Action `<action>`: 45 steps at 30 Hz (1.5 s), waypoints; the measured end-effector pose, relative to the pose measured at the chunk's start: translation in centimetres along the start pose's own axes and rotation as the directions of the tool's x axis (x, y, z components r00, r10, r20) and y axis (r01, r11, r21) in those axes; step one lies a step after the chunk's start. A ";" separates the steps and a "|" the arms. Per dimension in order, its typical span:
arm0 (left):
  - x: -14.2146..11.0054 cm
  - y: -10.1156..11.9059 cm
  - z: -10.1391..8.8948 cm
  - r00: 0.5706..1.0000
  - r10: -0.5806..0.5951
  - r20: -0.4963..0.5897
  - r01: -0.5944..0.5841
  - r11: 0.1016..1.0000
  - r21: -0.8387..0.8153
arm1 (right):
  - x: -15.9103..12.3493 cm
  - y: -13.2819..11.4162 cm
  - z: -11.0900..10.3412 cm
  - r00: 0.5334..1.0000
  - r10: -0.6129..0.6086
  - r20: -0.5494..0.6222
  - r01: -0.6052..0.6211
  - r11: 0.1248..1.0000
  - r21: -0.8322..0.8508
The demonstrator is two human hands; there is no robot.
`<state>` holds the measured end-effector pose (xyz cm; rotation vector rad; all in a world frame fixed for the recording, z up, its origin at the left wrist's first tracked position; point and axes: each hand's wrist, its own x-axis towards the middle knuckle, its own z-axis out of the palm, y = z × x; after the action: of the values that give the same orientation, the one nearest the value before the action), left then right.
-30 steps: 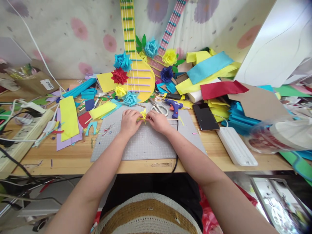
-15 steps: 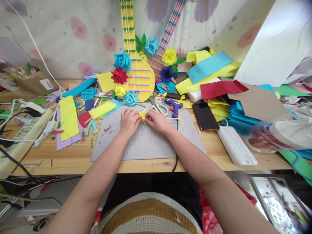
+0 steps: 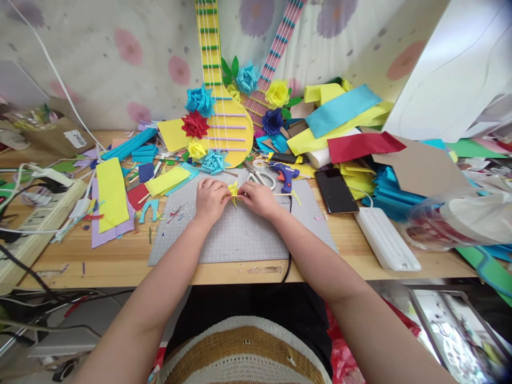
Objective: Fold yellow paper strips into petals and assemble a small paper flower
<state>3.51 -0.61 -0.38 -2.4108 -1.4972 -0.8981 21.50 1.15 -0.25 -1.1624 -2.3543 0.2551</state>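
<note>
A small yellow paper flower (image 3: 233, 191) with pointed petals is between my two hands, above the grey cutting mat (image 3: 240, 240). My left hand (image 3: 212, 200) pinches its left side with closed fingers. From the other side, my right hand (image 3: 258, 198) is closed around a thin pale stick (image 3: 283, 194), whose end sticks out to the right; its tip seems to reach the flower, though fingers partly hide this. White-handled scissors (image 3: 262, 178) and a blue glue gun (image 3: 286, 176) lie just beyond my right hand.
Behind the mat stands a yellow paper guitar (image 3: 236, 136) decorated with paper flowers. A phone (image 3: 336, 191) and a white power strip (image 3: 386, 237) lie at right. Coloured paper (image 3: 113, 194) and scraps cover the left side. A black cord (image 3: 289, 261) crosses the mat's right part.
The yellow flower has turned slightly between my fingers, and its petals show at a different angle. Both hands stay in nearly the same place; the whole view has shifted a little.
</note>
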 end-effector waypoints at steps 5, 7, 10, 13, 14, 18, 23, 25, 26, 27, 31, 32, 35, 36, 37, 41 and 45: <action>0.0 0.0 -0.2 1.000 0.012 -0.008 -0.012 1.000 0.002 | 0.0 -0.1 0.0 1.000 0.014 -0.007 -0.014 1.000 0.007; 0.1 0.0 -0.2 1.000 0.004 -0.011 -0.004 1.000 0.009 | 0.1 -0.2 -0.1 1.000 0.022 -0.003 -0.022 1.000 -0.002; 0.1 0.2 -0.2 1.000 -0.012 -0.025 0.012 1.000 0.013 | 0.2 -0.3 -0.2 0.999 0.032 -0.009 -0.032 0.999 -0.008; 0.2 0.3 -0.2 0.998 -0.035 -0.052 0.035 0.999 0.011 | 0.3 -0.4 -0.2 0.999 0.048 -0.010 -0.048 0.999 -0.011; 0.2 0.4 -0.2 0.997 -0.041 -0.059 0.041 0.999 0.009 | 0.3 -0.4 -0.2 0.999 0.052 -0.006 -0.052 0.999 -0.012; 0.1 0.3 -0.2 0.997 -0.033 -0.071 0.033 0.999 0.000 | 0.3 -0.5 -0.3 0.998 0.063 0.021 -0.063 0.998 -0.018; 0.0 -0.1 -0.2 0.998 -0.013 -0.063 0.013 1.000 0.003 | 0.1 -0.5 -0.3 0.999 0.035 0.006 -0.035 0.999 0.008; 0.0 -0.1 -0.2 0.998 -0.014 -0.057 0.015 1.000 0.001 | 0.1 -0.4 -0.1 1.000 0.026 -0.002 -0.026 1.000 0.016; 0.0 -0.1 -0.3 0.998 -0.019 -0.056 0.019 1.000 0.000 | 0.1 -0.4 -0.1 1.000 0.029 -0.007 -0.029 0.999 0.017; 0.0 0.1 -0.3 0.998 -0.028 -0.062 0.028 1.000 -0.001 | 0.1 -0.3 0.0 0.999 0.038 -0.013 -0.038 0.999 0.017; 0.0 1.1 -0.5 0.990 -0.054 -0.126 0.054 0.999 -0.006 | 0.4 -0.3 0.2 0.995 0.091 -0.052 -0.089 0.995 0.042; 0.0 1.3 -0.5 0.990 -0.048 -0.132 0.048 0.999 -0.005 | 0.4 -0.3 0.2 0.993 0.101 -0.064 -0.098 0.994 0.054; 0.0 1.7 -0.1 0.992 -0.030 -0.126 0.034 0.999 0.027 | 0.4 -0.4 0.1 0.987 0.117 -0.108 -0.106 0.989 0.103; 0.0 1.7 0.1 0.991 -0.035 -0.129 0.041 0.998 0.043 | 0.4 -0.4 0.1 0.985 0.119 -0.124 -0.104 0.987 0.119; 0.0 1.6 0.2 0.990 -0.041 -0.135 0.049 0.997 0.057 | 0.4 -0.4 0.0 0.983 0.119 -0.138 -0.101 0.986 0.131; 0.1 1.4 0.3 0.985 -0.039 -0.169 0.051 0.996 0.070 | 0.3 -0.5 0.1 0.981 0.118 -0.153 -0.095 0.984 0.152; 0.2 1.8 0.2 0.982 -0.021 -0.188 0.038 0.996 0.086 | 0.4 -1.0 0.2 0.972 0.166 -0.164 -0.144 0.980 0.137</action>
<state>5.16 -1.24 -0.14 -2.1800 -1.4746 -1.0104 20.53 0.86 0.06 -1.2570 -2.0688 0.3344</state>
